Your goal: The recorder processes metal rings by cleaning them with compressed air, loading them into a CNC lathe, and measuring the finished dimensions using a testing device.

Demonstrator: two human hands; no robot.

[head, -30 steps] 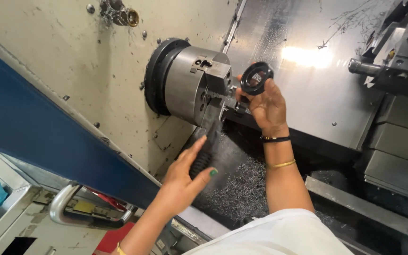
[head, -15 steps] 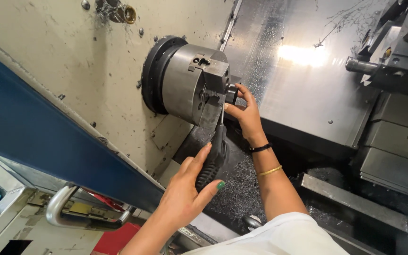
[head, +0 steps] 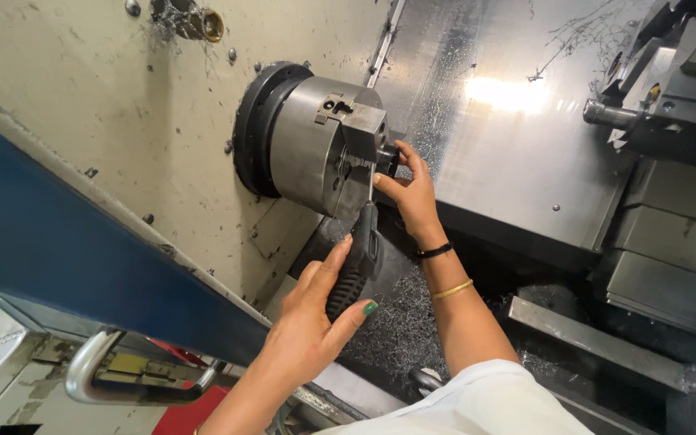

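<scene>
- Lathe chuck [head: 316, 145]: heavy grey steel drum with stepped jaws; a small dark part [head: 387, 159] sits at its face, seemingly seated but not yet tightened
- Right hand [head: 414, 193]: fingers curled lightly around that part, steadying it
- Left hand [head: 312, 322]: closed around the ribbed black handle of a chuck key [head: 360, 254]; its slim shaft reaches the chuck

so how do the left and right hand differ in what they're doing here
The left hand is low, curled around a black tool handle whose shaft points up to the lathe chuck; the right hand is higher, at the chuck's face. The left makes a full-fist grip; the right uses fingertips on a small dark part. The right wrist wears a black band and gold bangle. Both hands are bare.
</scene>
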